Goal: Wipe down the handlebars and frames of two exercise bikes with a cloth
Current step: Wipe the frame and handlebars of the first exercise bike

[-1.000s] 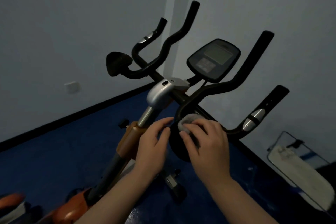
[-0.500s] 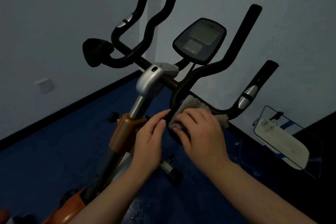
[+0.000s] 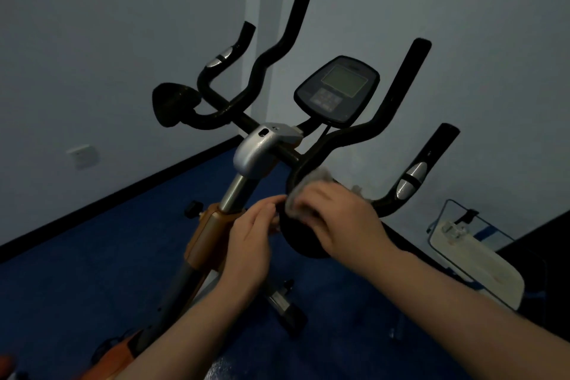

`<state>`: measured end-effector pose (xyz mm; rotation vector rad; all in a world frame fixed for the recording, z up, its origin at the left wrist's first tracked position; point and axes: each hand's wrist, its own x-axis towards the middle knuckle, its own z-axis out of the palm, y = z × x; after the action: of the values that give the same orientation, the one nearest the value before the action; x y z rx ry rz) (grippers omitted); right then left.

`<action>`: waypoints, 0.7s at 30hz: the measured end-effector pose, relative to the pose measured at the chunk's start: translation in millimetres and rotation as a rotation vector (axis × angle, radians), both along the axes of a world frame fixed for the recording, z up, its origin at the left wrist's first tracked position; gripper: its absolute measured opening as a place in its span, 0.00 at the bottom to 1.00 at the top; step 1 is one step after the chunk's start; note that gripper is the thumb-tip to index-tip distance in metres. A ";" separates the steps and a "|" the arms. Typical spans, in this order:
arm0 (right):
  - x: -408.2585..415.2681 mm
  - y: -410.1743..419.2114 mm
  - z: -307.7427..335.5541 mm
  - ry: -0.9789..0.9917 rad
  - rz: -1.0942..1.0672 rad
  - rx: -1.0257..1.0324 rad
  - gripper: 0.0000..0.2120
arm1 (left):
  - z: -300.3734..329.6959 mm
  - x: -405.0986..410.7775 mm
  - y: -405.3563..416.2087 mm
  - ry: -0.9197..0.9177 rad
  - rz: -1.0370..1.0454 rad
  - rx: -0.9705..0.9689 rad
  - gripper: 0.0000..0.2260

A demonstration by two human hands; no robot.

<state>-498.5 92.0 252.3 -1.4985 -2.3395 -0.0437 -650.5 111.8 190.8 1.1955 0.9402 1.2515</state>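
Both hands work a grey cloth [image 3: 311, 187] on the exercise bike's [image 3: 212, 244] black handlebar [image 3: 354, 136].

The right hand [image 3: 342, 219] presses the cloth against the low curve of the handlebar, just right of the silver stem clamp [image 3: 262, 148], fingers bent over the fabric. The left hand [image 3: 249, 244] sits just left of the cloth, below the clamp, fingers loosely curled with tips at the round black pad [image 3: 299, 237]; whether it grips anything cannot be told. The console [image 3: 337, 88] stands above the clamp.

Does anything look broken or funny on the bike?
Nothing stands out. The black handlebars and the dark oval console sit as they should. The right hand presses the grey cloth on the bar, and the left hand rests beside it.
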 end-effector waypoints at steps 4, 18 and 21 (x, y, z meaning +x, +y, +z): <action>16.5 5.9 18.3 -0.228 0.209 -0.162 0.07 | 8.9 2.4 1.8 0.000 0.011 0.030 0.15; -3.9 2.6 11.7 -0.154 0.167 -0.166 0.07 | 5.2 12.7 -11.3 0.019 0.093 -0.006 0.15; 5.0 -9.1 9.3 -0.152 0.211 -0.247 0.06 | 7.8 13.5 -14.6 0.012 0.110 -0.005 0.15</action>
<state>-493.4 82.9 261.6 -1.3875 -2.6959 0.1990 -637.0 97.1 198.6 1.1613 1.0292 1.3296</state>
